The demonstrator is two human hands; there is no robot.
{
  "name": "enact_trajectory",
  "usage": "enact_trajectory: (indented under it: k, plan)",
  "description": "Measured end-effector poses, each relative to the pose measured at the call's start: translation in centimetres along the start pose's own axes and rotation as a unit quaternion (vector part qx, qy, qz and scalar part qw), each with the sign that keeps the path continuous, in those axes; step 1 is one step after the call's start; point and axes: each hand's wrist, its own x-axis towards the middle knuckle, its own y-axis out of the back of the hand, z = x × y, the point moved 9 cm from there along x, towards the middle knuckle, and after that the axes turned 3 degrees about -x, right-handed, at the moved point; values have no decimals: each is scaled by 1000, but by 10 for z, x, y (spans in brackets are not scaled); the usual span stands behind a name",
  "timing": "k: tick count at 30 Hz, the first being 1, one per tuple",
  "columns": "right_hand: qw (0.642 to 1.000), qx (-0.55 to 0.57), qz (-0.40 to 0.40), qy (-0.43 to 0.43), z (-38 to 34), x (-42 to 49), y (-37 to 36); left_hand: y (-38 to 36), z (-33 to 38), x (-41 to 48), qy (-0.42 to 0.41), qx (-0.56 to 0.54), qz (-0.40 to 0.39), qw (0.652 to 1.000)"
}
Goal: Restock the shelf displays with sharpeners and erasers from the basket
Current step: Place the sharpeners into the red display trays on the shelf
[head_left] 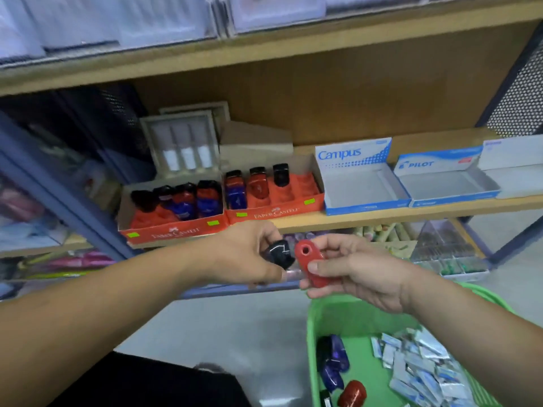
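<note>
Two hands busy: left hand (pixel 244 257) pinches black sharpener (pixel 277 254), right hand (pixel 361 277) pinches red sharpener (pixel 308 259), both just below tray (pixel 273 214). I judge risk: fingertip grip slips, sharpener drops past basket (pixel 314 324); careless slotting topples standing ones.

free: slots are standing open at right of the red cardboard display tray (pixel 305 186) | blue-and-white cardboard box (pixel 361 186) is lying open | blocked: upright sharpeners (pixel 185 201) are crowding the left red tray (pixel 173 232)
</note>
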Motion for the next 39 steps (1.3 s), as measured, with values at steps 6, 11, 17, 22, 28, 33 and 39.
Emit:
enact_trajectory:
  k: [6, 11, 17, 22, 28, 33, 39]
  plan:
    - [967, -87, 216, 105, -70, 43, -6, 67, -27, 2, 11, -12, 76, 997]
    - [894, -227, 345, 172, -112, 67, 21, 112, -40, 15, 11, -24, 176, 984]
    - [864, -314, 361, 156, -123, 92, 44, 119, -42, 28, 8, -9, 200, 980]
    - [854, -301, 392, 162, -128, 100, 54, 115, -54, 33, 12, -18, 206, 978]
    - [785, -494, 335, 164, -139, 118, 35, 125, -61, 31, 14, -40, 256, 966]
    - [738, -606, 265, 131, -136, 123, 17, 128, -58, 24, 6, -38, 268, 963]
    - [678, -643, 324, 148, -145, 87, -1, 156, -52, 6, 9, 17, 277, 961]
